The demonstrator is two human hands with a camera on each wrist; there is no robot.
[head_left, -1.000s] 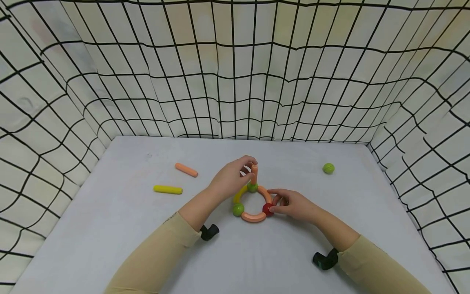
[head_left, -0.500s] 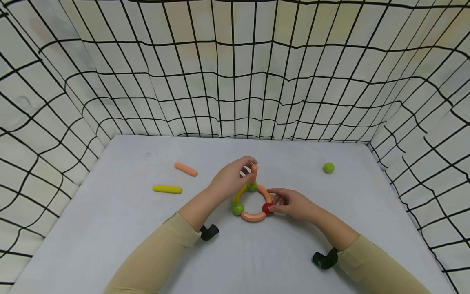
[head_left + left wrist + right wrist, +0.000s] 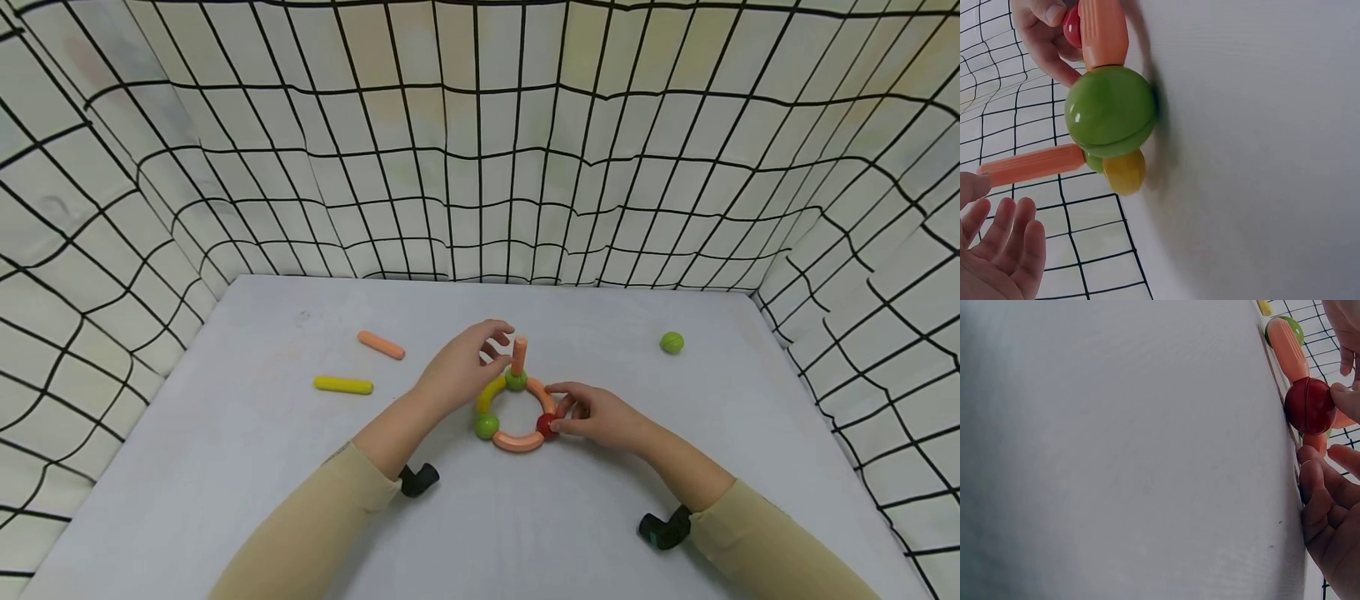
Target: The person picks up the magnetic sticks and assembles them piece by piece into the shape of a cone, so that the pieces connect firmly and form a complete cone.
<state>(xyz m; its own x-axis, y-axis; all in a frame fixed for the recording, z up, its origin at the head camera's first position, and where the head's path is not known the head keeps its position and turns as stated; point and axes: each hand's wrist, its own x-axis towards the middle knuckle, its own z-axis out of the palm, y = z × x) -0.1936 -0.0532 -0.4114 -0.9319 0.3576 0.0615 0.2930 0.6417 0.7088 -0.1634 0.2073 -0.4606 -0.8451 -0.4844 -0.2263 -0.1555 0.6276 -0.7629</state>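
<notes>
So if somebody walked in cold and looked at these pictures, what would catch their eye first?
Probably the colorful ring on the white table, with a straight orange stick standing up from the green ball at its far side. The left hand is beside that stick, while the right hand touches the red ball. Then the black net, rising behind the table and along its sides.

Forms a ring point(image 3: 517, 443) of curved rods point(image 3: 491, 395), one red ball point(image 3: 1307, 407), two green balls point(image 3: 487, 427); bears an upright orange stick point(image 3: 519, 356) atop the farther green.
</notes>
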